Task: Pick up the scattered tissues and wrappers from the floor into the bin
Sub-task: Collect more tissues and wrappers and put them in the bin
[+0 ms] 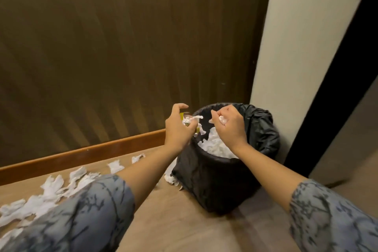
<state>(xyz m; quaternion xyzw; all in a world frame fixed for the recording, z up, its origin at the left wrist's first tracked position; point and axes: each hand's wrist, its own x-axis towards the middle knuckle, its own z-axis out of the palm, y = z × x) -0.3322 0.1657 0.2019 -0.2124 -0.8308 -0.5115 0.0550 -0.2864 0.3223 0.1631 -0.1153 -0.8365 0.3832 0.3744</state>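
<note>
Black plastic lines the bin (214,180), a round waste basket standing on the wooden floor (194,231) in the lower centre-right of the frame, close to a cream pillar (296,47) and a dark ribbed wall panel (122,47). The liner bag folds over the rim and bunches up on the right side. Inside the bin lies a heap of white tissues (214,145), reaching close to the rim.

Both hands hang over the bin's mouth at the centre of the frame. The left hand (178,129) is over the left edge of the rim; its lower fingers are curled around a crumpled tissue wad (191,120) mixed with a yellow wrapper (182,115), while the forefinger arches up and away, free of the bundle. The right hand (231,127) is over the middle of the opening, its fingers clenched on a small tissue ball (222,119) that shows white at the thumb side.

More scattered tissues (51,188) lie on the floor at the lower left of the frame, strung along near a wooden skirting board (81,153), and a few pieces (170,178) rest against the bin's left base. Grey patterned sleeves (92,210) cover both upper forearms at the bottom of the frame.
</note>
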